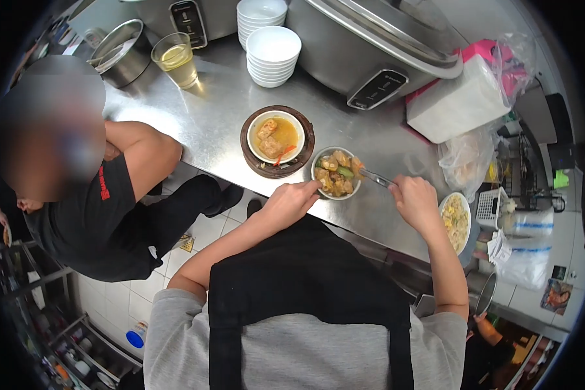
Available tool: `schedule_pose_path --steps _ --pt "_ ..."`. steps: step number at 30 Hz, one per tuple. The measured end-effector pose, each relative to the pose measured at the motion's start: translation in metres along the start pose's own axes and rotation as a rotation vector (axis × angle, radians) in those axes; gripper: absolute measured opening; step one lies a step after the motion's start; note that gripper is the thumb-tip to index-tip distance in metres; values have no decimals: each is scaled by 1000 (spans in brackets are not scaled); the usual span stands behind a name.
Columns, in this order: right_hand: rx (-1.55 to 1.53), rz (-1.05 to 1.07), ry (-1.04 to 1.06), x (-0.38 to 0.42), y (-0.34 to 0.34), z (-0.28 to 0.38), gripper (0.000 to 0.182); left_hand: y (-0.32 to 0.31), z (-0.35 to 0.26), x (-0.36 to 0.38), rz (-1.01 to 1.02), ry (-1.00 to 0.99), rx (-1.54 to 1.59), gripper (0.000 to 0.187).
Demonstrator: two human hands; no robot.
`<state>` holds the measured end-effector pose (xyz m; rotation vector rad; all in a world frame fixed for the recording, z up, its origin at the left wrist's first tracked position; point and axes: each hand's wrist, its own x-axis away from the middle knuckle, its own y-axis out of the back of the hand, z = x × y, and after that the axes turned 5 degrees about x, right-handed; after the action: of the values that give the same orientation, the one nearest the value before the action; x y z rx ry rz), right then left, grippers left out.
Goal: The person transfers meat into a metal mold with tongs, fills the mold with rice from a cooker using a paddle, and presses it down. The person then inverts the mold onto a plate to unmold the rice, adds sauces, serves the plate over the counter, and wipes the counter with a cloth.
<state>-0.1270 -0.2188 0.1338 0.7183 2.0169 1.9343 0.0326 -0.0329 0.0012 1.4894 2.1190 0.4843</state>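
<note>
A white bowl (318, 190) of chunky meat and green pepper pieces stands near the counter's front edge. The fingers of my left hand (295, 201) are closed on its near left rim. My right hand (413, 198) grips a metal utensil, apparently tongs (377, 177), whose tip is in the food at the bowl's right side; the tip itself is partly hidden. Just left of this bowl, a wooden steamer basket (247, 148) holds another white bowl (254, 125) with pale chunks in yellow broth and an orange-red strip.
Behind are stacked white bowls (273, 52), a glass (179, 65), a metal pot (123, 55) and large cookers (370, 45). A fried rice plate (456, 224) and plastic bags (467, 162) are at right. A co-worker (104, 188) is close on the left; another person's arm (487, 329) shows lower right.
</note>
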Motion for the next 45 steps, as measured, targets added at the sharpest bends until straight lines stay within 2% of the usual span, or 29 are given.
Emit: schedule_pose_path --steps 3,13,19,21,31,33,39,43,45 --pt "127 0 45 -2 -3 17 7 -2 -1 -2 56 13 33 24" --pt "145 84 48 -22 -13 28 7 0 7 -4 95 -33 89 26" --pt "132 142 53 -17 19 18 19 5 5 -5 80 -50 123 27" --pt "109 31 75 -15 19 15 18 4 5 -4 84 -44 126 28" --pt "148 34 131 -26 -9 6 15 3 0 -5 66 -11 105 28" --pt "167 28 130 -24 -5 9 5 2 -1 -3 58 -3 103 28" --pt "145 -88 139 -29 2 5 10 2 0 -1 71 4 96 31" --pt "164 -26 173 -35 -3 7 12 6 -5 -1 79 16 100 33" --pt "128 -101 153 -33 5 10 12 5 -5 1 86 25 100 34"
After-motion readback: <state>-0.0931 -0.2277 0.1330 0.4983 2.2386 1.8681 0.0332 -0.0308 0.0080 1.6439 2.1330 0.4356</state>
